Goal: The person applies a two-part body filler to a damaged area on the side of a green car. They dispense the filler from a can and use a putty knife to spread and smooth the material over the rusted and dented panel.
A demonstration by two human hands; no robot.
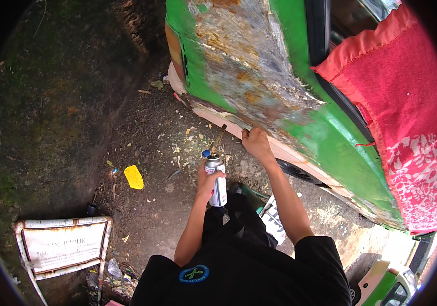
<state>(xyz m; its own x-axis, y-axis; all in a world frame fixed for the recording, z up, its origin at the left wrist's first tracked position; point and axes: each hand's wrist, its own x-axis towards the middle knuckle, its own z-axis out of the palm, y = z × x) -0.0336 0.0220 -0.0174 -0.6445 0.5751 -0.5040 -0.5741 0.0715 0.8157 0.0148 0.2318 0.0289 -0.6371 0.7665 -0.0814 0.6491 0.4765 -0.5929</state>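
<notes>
White-and-silver cylindrical metal gas canister (219,186): held in the left hand over the ground, near the lower edge of the car, its top pointing away from the wearer.
Slim brownish metal nozzle (219,136): rises from the canister's top and slants toward the car's lower edge; a small round blue knob (206,153) sits at its base.
Left hand (209,182): grip clamped around the canister, thumb across its front.
Right hand (257,145): fingers curled at the car's lower edge; whether the grip is closed on a thin tool cannot be told.
Green-painted car body (330,137): a broad rough patch of grey, brown and rust bares its side; a pale pink strip (282,151) runs along its lower edge.
Red patterned cloth (387,81): draped over the car's upper edge, at the window.
Bare brown earth ground (162,214): flakes lie scattered beside the car's lower edge; a flat yellow piece (134,177) lies left of the canister.
Rusty white metal-framed sign (63,245): stands at the ground's near left corner.
</notes>
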